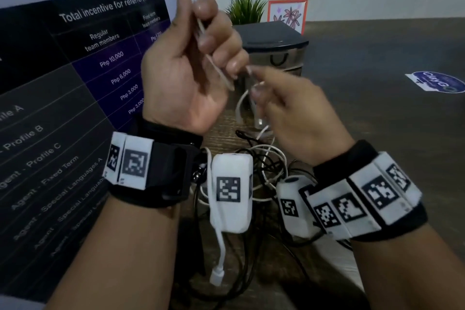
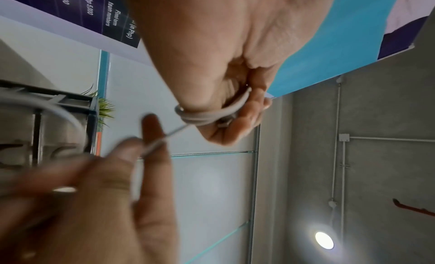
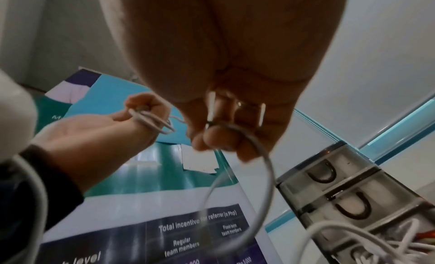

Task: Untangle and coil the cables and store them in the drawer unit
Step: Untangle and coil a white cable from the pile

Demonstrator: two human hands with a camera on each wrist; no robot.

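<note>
Wrist-worn marker bands fill the near edge; above them the left hand (image 1: 191, 63) clenches its fingers (image 2: 247, 117) round a small coil of white cable (image 2: 212, 115), while the right hand (image 1: 297, 118) pinches the free run at four o'clock. Remaining tangled cables (image 1: 264, 173) lie on the tabletop (image 1: 377, 133); the drawer unit (image 1: 276, 50) stands at twelve. Tugging could snag that heap or slip the coil loose.

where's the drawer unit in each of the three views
Head: drawer unit, upper centre, behind the left hand.
Left wrist: drawer unit, left edge, blurred.
Right wrist: drawer unit, lower right.
Shared landmark: the purple poster.
</note>
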